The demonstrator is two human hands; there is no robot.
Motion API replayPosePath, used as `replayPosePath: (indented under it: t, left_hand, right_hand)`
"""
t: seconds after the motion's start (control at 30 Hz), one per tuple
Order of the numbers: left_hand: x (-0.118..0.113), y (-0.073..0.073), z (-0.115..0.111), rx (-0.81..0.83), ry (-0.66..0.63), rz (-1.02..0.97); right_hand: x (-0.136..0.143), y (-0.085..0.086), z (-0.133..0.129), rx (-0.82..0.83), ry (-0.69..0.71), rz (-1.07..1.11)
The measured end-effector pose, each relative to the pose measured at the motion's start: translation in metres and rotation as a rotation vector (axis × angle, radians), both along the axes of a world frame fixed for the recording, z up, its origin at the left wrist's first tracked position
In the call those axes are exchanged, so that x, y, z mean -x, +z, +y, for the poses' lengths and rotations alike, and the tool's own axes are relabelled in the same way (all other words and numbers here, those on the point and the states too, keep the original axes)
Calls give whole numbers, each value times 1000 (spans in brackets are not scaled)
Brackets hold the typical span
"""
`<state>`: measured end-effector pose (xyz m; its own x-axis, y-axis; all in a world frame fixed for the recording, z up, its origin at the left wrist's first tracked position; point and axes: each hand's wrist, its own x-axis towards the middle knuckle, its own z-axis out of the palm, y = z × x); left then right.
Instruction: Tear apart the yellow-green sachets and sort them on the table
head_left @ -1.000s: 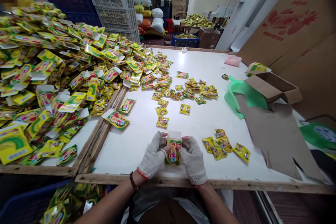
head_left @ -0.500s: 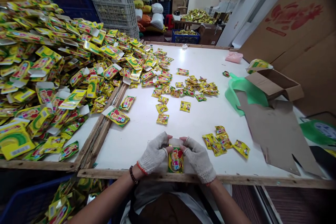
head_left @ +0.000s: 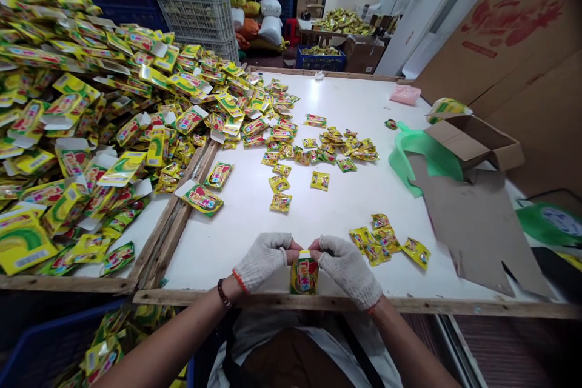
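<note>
A small yellow and green candy box (head_left: pixel 304 274) stands upright at the table's front edge, its printed front toward me. My left hand (head_left: pixel 269 259), in a white fingerless glove, pinches the box's top left corner. On the top right corner, my right hand (head_left: pixel 344 267), gloved alike, pinches too. The top flap is folded down between the fingertips. To the right of the hands lie several small yellow packets (head_left: pixel 379 239). Left of the hands are a box with a raised flap (head_left: pixel 200 199) and another box (head_left: pixel 219 176).
A big heap of boxes and packets (head_left: pixel 91 109) covers the left side, across a wooden rail (head_left: pixel 170 233). More packets (head_left: pixel 336 145) lie mid-table. At right are flattened cardboard (head_left: pixel 473 224), green plastic (head_left: pixel 421 157) and an open carton (head_left: pixel 475 136). A blue crate (head_left: pixel 27 351) sits below left.
The box's white top flap stood up before; now it is folded down. Both hands have moved their fingertips together over the top of the box.
</note>
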<state>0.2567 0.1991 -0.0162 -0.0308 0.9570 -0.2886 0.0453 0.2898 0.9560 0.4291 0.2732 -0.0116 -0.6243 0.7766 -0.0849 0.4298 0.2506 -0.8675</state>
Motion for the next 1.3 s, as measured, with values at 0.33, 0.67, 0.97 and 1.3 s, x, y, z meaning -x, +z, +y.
replayPosePath:
  t: [0.33, 0.67, 0.97, 1.3]
  left_hand:
    - [2, 0, -7, -171, -80, 195]
    - [-6, -14, -29, -547, -274, 669]
    - [140, 27, -11, -189, -195, 1582]
    - [84, 34, -6, -525, -481, 1540]
  right_hand:
    - [-6, 1, 2, -101, 47, 28]
    - [-27, -19, -17, -114, 172, 146]
    - [40, -7, -53, 612, -46, 356]
    - [42, -5, -33, -65, -140, -1]
